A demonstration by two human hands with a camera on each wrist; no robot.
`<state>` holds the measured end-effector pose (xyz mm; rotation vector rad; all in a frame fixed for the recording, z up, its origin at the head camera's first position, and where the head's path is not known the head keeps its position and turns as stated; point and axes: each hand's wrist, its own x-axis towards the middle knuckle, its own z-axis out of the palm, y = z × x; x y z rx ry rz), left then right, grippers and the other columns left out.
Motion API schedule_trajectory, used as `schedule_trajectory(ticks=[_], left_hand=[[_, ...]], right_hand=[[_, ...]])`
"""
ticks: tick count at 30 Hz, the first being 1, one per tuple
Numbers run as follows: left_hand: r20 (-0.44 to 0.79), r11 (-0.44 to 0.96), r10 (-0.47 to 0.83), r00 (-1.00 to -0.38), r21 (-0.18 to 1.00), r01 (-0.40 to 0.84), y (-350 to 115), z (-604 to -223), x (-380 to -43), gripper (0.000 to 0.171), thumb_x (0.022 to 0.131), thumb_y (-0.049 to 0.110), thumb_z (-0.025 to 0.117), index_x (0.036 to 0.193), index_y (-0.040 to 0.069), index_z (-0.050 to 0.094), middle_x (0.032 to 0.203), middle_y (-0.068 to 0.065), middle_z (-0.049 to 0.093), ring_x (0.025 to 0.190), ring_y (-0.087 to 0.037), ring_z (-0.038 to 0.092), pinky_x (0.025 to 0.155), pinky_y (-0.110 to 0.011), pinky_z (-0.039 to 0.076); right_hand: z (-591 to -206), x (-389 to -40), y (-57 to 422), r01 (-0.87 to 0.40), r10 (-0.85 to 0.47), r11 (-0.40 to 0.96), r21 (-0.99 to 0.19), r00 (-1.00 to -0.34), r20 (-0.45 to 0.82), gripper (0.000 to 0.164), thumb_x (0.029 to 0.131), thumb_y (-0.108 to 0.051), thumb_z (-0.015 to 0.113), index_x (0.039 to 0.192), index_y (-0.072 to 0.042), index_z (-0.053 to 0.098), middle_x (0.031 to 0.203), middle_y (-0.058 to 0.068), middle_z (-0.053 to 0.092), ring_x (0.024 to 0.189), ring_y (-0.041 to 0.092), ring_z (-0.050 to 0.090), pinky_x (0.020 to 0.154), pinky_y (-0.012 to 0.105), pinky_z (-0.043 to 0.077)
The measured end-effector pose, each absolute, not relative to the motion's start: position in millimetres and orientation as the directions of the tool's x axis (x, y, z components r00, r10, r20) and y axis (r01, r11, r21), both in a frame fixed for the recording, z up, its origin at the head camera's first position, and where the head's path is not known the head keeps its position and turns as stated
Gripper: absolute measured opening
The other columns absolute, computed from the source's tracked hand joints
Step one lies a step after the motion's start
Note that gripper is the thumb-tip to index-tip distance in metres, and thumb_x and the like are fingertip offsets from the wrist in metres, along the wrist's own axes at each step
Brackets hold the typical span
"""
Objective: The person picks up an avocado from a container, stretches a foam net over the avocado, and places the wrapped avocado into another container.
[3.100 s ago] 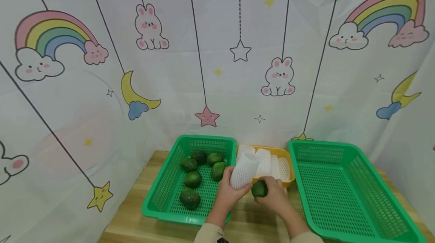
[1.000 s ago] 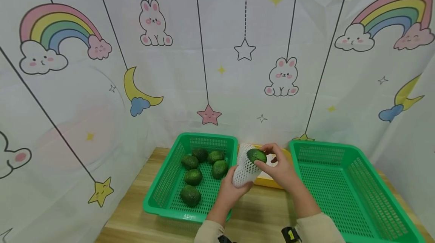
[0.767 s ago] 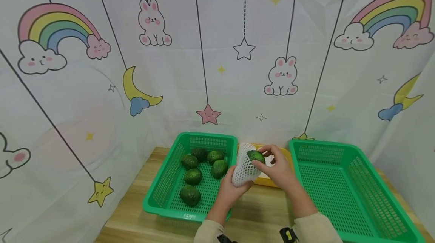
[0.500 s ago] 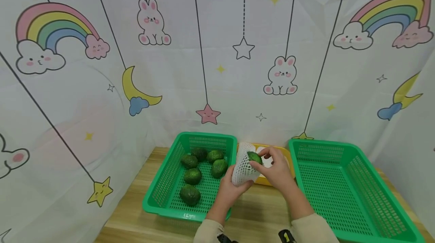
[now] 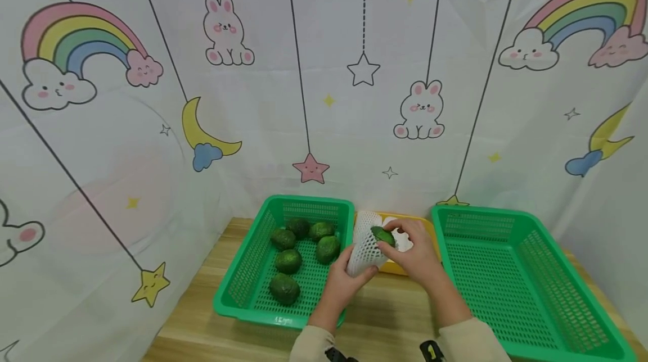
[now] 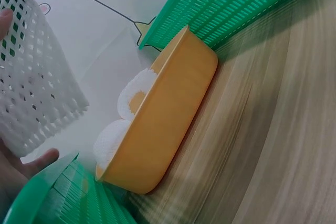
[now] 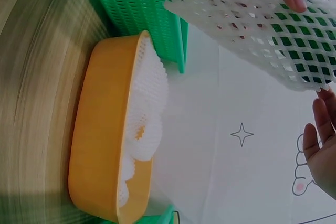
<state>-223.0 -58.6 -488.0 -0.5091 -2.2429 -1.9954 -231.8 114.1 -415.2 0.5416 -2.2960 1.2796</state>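
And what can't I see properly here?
Head view: part of the held avocado, hidden by the net sleeve and right hand.
Head view: how many other sleeves, blocked likewise.
Head view: writing on the left green basket, too blurry.
Left wrist view: the sleeve's side, cut off by the left edge.

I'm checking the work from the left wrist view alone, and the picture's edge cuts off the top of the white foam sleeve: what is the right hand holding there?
Observer: In the head view, the right hand holds an avocado at the mouth of the foam sleeve, partly behind its mesh.

Operator: Thanks. I see no fruit in the green baskets from here. Does the one on the person's left hold any?

Observer: Yes. The head view shows six loose avocados lying in that left green basket.
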Motion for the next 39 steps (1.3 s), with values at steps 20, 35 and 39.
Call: schedule_trajectory(ticks=[20,35,39], left_hand=[[0.267,0.045,0.213,-0.94,0.958,0.282,-60,-499,-228,0.066,0.086,0.032,0.067,0.141,0.018,0.034,0.121,-0.009,0.052,0.099,-0.021,0.056,0.076,-0.034,0.049],[0.276,0.104,0.173,-0.945,0.949,0.297,-58,-496,-229,0.073,0.079,0.03,0.074,0.14,0.015,0.036,0.124,-0.01,0.05,0.1,-0.022,0.054,0.073,-0.032,0.049],[0.277,0.127,0.154,-0.948,0.946,0.297,-57,-494,-229,0.073,0.08,0.028,0.075,0.14,0.015,0.036,0.125,-0.01,0.049,0.102,-0.023,0.054,0.075,-0.033,0.049]], right_hand=[[-421,-226,110,-0.426,-0.163,0.608,-0.671,-0.893,0.419,0.028,0.082,-0.037,0.07,0.098,-0.014,0.065,0.099,-0.003,0.06,0.099,0.021,0.046,0.081,0.045,0.04],[-432,-224,99,-0.449,-0.188,0.767,-0.457,-0.84,0.509,0.036,0.076,-0.04,0.074,0.093,-0.008,0.072,0.087,0.001,0.065,0.088,0.019,0.049,0.074,0.043,0.035],[-434,-222,95,-0.422,-0.149,0.768,-0.481,-0.849,0.507,0.043,0.075,-0.043,0.074,0.097,-0.006,0.071,0.088,0.003,0.065,0.088,0.019,0.047,0.079,0.046,0.031]])
